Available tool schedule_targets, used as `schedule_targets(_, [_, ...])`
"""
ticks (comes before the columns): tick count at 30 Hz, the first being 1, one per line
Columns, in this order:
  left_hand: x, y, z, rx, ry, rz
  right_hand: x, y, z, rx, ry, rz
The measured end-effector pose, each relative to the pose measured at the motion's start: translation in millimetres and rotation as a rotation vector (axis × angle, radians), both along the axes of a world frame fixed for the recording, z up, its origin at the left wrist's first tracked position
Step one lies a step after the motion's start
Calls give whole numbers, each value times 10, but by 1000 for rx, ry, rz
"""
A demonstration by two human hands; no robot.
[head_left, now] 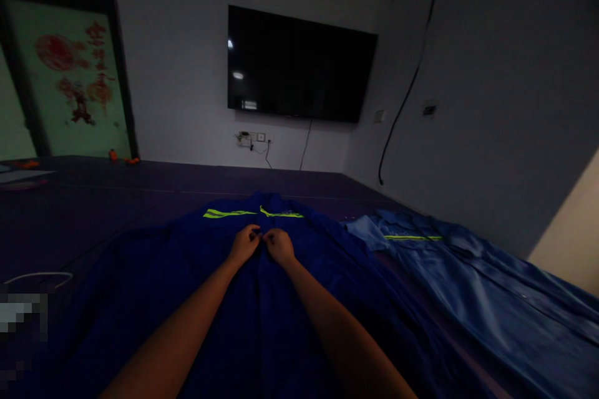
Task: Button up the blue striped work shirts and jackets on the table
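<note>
A dark blue work jacket (pixel 219 318) with yellow-green reflective strips across the chest lies spread out in front of me, its collar at the far end. My left hand (pixel 245 244) and my right hand (pixel 279 245) meet at its front placket, just below the strips. Fingers of both hands are pinched at the jacket's front edges, close together. Whether a button or a zip sits between the fingertips is too small and dark to make out.
To the right lies a lighter blue garment (pixel 468 280) with a yellow-green strip. The purple floor (pixel 154 190) runs to the wall, where a television (pixel 299 65) hangs. A black cable (pixel 412 81) dangles at right. Small orange objects (pixel 131 161) lie by the door (pixel 75 75).
</note>
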State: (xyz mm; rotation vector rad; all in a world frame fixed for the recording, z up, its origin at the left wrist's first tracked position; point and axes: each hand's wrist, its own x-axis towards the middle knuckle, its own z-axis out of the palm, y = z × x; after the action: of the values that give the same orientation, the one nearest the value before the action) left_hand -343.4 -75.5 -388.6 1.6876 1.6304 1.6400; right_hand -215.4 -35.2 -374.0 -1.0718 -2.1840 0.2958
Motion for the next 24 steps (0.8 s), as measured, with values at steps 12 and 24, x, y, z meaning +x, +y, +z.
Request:
schedule_targets(12, [-15,23,-26,-18,-22,-29,-9,-15,0,-18,-27,-13])
schedule_targets(24, [-17,22,-27,1,-39,-28,-13,30,-28,-52,30,-6])
